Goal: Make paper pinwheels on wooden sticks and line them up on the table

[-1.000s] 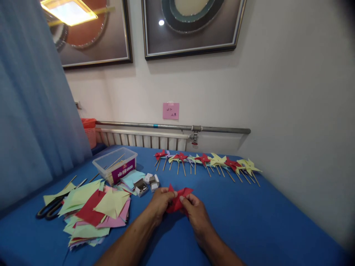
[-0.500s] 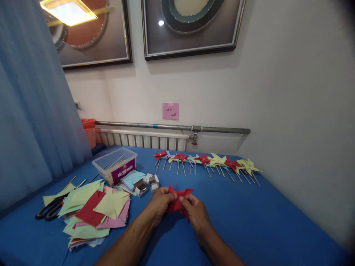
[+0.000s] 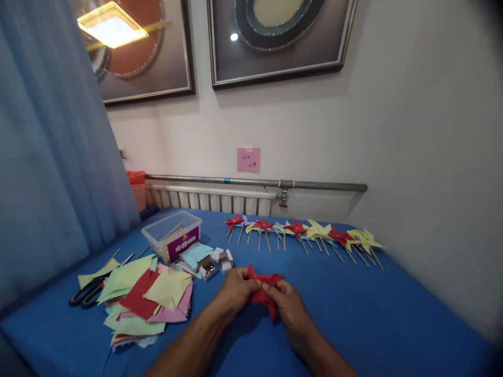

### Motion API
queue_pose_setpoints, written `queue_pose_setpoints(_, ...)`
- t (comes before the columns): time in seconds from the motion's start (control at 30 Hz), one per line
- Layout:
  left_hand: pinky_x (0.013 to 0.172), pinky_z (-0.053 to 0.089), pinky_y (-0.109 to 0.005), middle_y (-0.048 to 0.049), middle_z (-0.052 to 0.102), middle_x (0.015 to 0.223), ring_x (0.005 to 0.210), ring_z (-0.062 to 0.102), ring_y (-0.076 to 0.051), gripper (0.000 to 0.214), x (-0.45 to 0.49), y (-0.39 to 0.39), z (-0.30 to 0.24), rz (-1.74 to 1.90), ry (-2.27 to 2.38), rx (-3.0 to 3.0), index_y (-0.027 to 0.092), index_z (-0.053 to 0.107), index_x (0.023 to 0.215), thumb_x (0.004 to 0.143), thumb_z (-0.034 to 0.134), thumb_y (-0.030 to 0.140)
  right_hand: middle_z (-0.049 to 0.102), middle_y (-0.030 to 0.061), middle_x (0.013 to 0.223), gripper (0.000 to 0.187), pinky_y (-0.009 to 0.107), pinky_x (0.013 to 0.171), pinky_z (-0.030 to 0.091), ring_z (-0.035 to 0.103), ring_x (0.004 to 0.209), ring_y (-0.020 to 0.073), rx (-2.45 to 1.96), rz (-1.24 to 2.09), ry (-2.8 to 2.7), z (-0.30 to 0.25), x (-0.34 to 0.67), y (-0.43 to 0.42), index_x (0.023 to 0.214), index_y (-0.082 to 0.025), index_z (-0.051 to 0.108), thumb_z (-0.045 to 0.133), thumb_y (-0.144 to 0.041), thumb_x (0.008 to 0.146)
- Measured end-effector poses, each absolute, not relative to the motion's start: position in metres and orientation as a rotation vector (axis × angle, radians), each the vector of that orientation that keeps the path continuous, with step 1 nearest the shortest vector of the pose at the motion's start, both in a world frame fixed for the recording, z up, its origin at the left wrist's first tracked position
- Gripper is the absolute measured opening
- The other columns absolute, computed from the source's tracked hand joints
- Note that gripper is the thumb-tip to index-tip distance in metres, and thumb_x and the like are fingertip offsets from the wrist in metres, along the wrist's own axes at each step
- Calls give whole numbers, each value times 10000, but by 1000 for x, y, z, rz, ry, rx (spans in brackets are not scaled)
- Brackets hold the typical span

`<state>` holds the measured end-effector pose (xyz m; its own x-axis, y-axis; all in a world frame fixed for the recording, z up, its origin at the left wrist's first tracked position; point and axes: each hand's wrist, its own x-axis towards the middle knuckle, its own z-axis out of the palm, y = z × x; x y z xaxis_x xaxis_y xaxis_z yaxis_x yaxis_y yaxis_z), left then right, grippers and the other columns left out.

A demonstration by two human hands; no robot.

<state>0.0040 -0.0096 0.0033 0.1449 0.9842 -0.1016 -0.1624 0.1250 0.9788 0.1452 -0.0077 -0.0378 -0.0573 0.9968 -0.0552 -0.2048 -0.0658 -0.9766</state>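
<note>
A red paper pinwheel [image 3: 259,297] with folded, pointed blades is held between both hands above the blue table [image 3: 338,314]. My left hand [image 3: 239,289] is closed on its left side, the thumb near the centre. From the right, my right hand [image 3: 286,301] pinches it, that thumb also close to the middle. The two thumb tips nearly meet. No stick shows on this pinwheel; its underside is hidden by the fingers. Just beyond my left hand stand small open boxes, one with shiny metal pins [image 3: 207,267] in it and another box [image 3: 225,261] beside it.
At left lies a pile of coloured paper sheets [image 3: 135,296], with black-handled scissors [image 3: 88,293] beside it. A clear plastic tub [image 3: 172,235] holds thin wooden sticks. Finished pinwheels on sticks [image 3: 296,229] form a row along the back. A blue curtain [image 3: 58,131] hangs at left.
The whole view has shifted, so things sit further right. Both thumbs have come closer together on the red pinwheel's centre, and its lower blade shows more.
</note>
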Motion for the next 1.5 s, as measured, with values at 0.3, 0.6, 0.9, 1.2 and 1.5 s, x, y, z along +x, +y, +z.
queue_pose_setpoints(0.3, 807, 423, -333, -127, 732, 976, 933, 648, -263, 236, -70, -6, 28, 709, 2125, 2060, 170, 743, 908, 912, 510, 204, 676, 8, 632, 381, 274, 584, 450, 582, 569, 144, -1065, 1294, -984, -43, 144, -2, 727, -164, 716, 843, -517, 660)
queue_pose_setpoints(0.6, 846, 434, -390, -177, 767, 1058, 1033, 691, -333, 432, -97, -9, 28, 110, 2551, 2088, 207, 771, 1167, 989, 378, 187, 657, -1, 617, 316, 265, 553, 419, 551, 548, 131, -1062, 1304, -959, -42, 145, -3, 723, -160, 705, 819, -455, 713)
queue_pose_setpoints(0.9, 869, 428, -346, -126, 732, 1172, 1103, 660, -289, 293, -90, -9, 32, 213, 2473, 2124, 205, 732, 1155, 940, 539, 252, 658, 0, 607, 249, 285, 579, 428, 573, 551, 153, -1049, 1298, -974, -42, 143, -3, 718, -187, 696, 790, -418, 727)
queue_pose_setpoints(1.2, 807, 476, -375, -186, 772, 1059, 972, 729, -325, 379, -98, -7, 28, 136, 2484, 2082, 170, 772, 1069, 961, 409, 179, 660, -4, 602, 243, 278, 571, 422, 562, 556, 151, -1083, 1287, -973, -39, 144, -4, 677, -205, 683, 792, -417, 723)
queue_pose_setpoints(1.5, 814, 497, -369, -207, 778, 1121, 1006, 736, -330, 315, -105, 1, 27, 110, 2418, 1947, 153, 779, 1026, 918, 496, 237, 666, -3, 612, 198, 283, 582, 429, 573, 562, 154, -1059, 1306, -960, -37, 144, -7, 700, -200, 700, 771, -381, 739)
